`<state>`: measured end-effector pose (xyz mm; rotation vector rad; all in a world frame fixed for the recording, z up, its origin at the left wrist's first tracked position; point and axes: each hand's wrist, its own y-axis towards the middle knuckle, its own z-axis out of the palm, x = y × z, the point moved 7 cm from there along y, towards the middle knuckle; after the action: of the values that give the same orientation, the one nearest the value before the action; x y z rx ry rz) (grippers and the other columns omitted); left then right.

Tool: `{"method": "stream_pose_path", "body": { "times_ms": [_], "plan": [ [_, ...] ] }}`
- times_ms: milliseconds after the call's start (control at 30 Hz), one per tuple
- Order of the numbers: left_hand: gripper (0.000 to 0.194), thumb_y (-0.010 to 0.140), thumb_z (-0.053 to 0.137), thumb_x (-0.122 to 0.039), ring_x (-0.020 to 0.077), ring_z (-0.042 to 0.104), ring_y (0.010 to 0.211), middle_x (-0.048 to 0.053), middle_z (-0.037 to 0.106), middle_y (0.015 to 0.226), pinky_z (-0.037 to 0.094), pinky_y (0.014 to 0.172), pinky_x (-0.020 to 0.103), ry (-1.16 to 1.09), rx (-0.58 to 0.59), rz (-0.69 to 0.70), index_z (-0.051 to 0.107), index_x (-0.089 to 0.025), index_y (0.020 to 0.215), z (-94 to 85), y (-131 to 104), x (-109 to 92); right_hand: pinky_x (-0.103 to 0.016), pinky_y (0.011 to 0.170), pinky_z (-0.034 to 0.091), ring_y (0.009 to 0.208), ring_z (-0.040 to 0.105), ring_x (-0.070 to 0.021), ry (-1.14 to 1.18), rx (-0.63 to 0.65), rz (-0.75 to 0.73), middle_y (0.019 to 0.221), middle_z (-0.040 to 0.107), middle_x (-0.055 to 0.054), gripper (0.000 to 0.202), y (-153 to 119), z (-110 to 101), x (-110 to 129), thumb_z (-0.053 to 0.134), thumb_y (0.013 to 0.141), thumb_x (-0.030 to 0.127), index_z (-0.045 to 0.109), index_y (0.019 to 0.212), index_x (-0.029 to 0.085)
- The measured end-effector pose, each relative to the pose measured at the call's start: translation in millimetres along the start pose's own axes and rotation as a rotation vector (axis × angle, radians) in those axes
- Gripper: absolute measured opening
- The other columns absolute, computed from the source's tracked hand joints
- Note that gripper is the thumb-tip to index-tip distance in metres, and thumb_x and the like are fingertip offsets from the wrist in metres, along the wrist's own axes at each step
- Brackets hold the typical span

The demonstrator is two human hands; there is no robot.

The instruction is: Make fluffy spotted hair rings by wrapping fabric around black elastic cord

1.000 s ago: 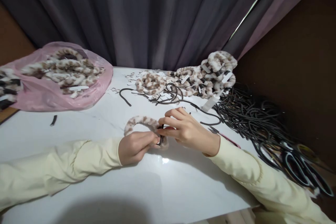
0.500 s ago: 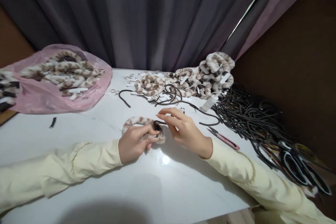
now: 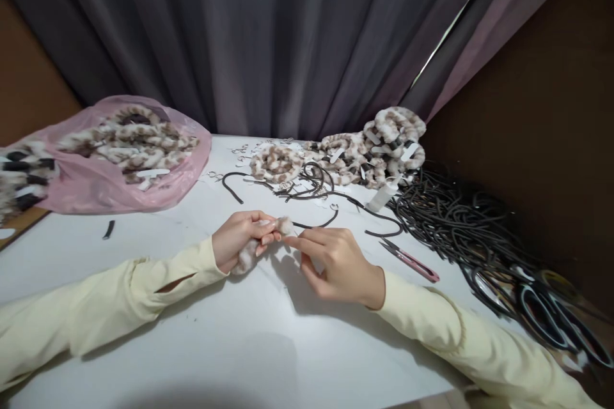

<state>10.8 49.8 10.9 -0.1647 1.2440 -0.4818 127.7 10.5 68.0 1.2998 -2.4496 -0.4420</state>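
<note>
My left hand is closed round a brown-and-white furry tube; one end pokes out past the fingertips and more of it hangs below the palm. Close to that end on the right is my right hand, its index finger stretched to the tube and the other fingers curled but apart. Nothing shows in its fingers. A black cord lies just behind the hands and curves to the right. Whether it joins the furry tube is hidden.
A pink bag of furry loops stands at the left. Furry loops, a white bottle and loose cords lie at the back. Pink-handled snips, piled black cords and large scissors are at the right.
My left hand has lifted and turned the furry piece, so its end now points right. My right hand has lowered and no longer holds up the black cord. The view has tilted slightly.
</note>
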Motion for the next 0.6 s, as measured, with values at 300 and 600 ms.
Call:
{"method": "stream_pose_path", "body": {
  "times_ms": [300, 600],
  "plan": [
    [0.015, 0.060, 0.044, 0.005, 0.0003, 0.036, 0.031, -0.003, 0.044, 0.046, 0.031, 0.031, 0.006, -0.229, 0.039, -0.199, 0.052, -0.008, 0.059, 8.0, -9.0, -4.8, -0.025, 0.052, 0.030, 0.053, 0.055, -0.0155, 0.072, 0.208, 0.292, 0.066, 0.066, -0.004, 0.049, -1.8, 16.1, -11.5, 0.040, 0.084, 0.024, 0.036, 0.130, 0.009],
    [0.012, 0.062, 0.054, 0.001, 0.0026, 0.040, 0.034, -0.003, 0.051, 0.046, 0.036, 0.037, 0.012, -0.112, 0.026, -0.060, 0.052, -0.010, 0.064, 12.8, -16.2, -4.4, -0.018, 0.044, 0.033, 0.045, 0.039, -0.0054, 1.057, 0.189, 0.554, 0.064, 0.057, 0.001, 0.020, 2.8, 34.2, -21.4, 0.045, 0.087, 0.032, 0.053, 0.095, 0.015]
  ]
}}
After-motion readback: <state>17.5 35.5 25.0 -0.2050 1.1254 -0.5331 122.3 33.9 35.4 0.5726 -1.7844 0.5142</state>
